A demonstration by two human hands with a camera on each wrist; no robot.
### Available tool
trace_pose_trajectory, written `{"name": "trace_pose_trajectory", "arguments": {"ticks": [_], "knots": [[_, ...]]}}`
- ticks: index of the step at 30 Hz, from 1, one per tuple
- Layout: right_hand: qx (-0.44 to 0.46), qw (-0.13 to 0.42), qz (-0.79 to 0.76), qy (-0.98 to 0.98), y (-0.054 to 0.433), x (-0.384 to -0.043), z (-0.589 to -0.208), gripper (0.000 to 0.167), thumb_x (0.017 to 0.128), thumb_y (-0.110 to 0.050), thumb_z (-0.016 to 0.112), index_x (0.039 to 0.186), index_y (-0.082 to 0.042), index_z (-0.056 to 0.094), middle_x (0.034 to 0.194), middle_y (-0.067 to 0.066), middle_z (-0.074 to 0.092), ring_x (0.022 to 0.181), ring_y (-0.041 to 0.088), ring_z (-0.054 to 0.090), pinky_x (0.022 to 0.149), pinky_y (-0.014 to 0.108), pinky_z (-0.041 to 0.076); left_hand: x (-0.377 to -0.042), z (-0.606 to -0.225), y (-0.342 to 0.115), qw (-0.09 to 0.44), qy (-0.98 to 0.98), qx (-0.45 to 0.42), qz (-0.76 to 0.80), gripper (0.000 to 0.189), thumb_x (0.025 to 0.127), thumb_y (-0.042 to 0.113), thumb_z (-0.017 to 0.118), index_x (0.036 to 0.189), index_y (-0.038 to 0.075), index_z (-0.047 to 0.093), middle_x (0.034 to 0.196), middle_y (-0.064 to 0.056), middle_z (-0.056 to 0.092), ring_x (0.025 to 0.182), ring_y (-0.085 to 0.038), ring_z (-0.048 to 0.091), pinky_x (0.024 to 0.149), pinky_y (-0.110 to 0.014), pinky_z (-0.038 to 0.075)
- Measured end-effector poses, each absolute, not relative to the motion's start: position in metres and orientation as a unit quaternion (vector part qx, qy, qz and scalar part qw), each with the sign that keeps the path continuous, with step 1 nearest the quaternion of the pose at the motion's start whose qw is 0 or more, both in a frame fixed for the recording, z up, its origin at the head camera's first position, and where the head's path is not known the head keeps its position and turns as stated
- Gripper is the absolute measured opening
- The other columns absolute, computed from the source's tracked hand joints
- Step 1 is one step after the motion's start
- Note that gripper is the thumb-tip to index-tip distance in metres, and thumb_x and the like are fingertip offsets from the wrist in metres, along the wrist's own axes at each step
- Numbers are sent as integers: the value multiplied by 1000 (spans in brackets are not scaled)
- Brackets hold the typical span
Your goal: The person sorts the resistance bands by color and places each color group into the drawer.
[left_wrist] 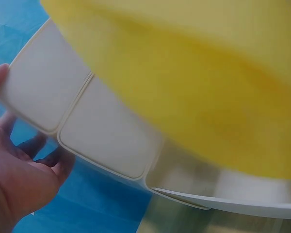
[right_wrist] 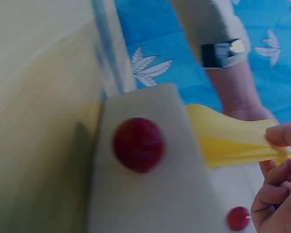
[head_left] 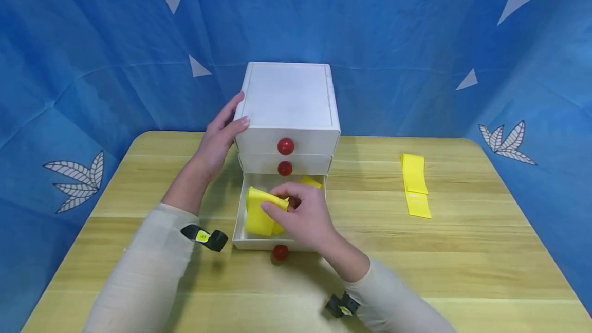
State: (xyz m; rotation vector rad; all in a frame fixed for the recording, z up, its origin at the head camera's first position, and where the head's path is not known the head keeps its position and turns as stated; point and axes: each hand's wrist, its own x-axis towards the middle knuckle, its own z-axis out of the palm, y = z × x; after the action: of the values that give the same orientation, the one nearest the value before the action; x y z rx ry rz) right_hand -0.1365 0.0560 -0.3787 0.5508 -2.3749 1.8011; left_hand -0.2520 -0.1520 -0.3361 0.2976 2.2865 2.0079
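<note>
A white three-drawer cabinet [head_left: 289,96] stands at the table's back, its bottom drawer [head_left: 240,233] pulled out. My left hand [head_left: 217,140] rests against the cabinet's upper left side, thumb at the top front edge. My right hand [head_left: 305,215] pinches a thin yellow resistance band [head_left: 260,217] between thumb and fingers, over the open drawer. The band [left_wrist: 208,97] hangs in a loose fold and covers much of the left wrist view. Another yellow piece [head_left: 311,182] shows at the drawer's back right, partly hidden by the right hand.
To the right, a folded yellow band [head_left: 415,176] with white print lies on the wooden table [head_left: 462,261]. Red round knobs [head_left: 285,146] stick out from the drawer fronts. A blue cloth [head_left: 370,24] hangs close behind the cabinet.
</note>
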Motion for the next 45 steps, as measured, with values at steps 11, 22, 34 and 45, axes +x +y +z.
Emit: {"name": "trace_pose_trajectory", "arguments": {"ticks": [11, 22, 34, 45], "knots": [[112, 73, 436, -890, 66, -150, -398, 10, 85, -21, 79, 91, -13, 76, 80, -6, 69, 51, 12, 49, 47, 28, 43, -251, -334, -151, 44, 747, 93, 657, 62, 99, 43, 55, 156, 40, 31, 162, 9, 22, 144, -17, 24, 114, -51, 25], [60, 45, 338, -938, 88, -168, -407, 19, 86, -29, 79, 97, -15, 76, 88, -3, 71, 63, 15, 55, 59, 30, 46, -250, -334, -150, 45, 741, 94, 663, 62, 99, 41, 55, 157, 38, 31, 162, 8, 22, 144, -16, 23, 115, -49, 24], [62, 73, 320, -943, 107, -174, -409, 23, 86, -30, 80, 98, -11, 77, 89, -2, 73, 66, 14, 59, 58, 31, 47, -252, -334, -150, 44, 743, 92, 662, 62, 99, 42, 55, 156, 40, 31, 162, 9, 22, 144, -16, 23, 115, -51, 24], [40, 127, 358, -924, 145, -178, -410, 18, 87, -27, 76, 97, -12, 78, 88, -1, 74, 41, 12, 47, 52, 35, 41, -251, -335, -151, 43, 749, 90, 655, 62, 99, 43, 54, 156, 41, 30, 162, 9, 21, 144, -17, 22, 115, -51, 23]]}}
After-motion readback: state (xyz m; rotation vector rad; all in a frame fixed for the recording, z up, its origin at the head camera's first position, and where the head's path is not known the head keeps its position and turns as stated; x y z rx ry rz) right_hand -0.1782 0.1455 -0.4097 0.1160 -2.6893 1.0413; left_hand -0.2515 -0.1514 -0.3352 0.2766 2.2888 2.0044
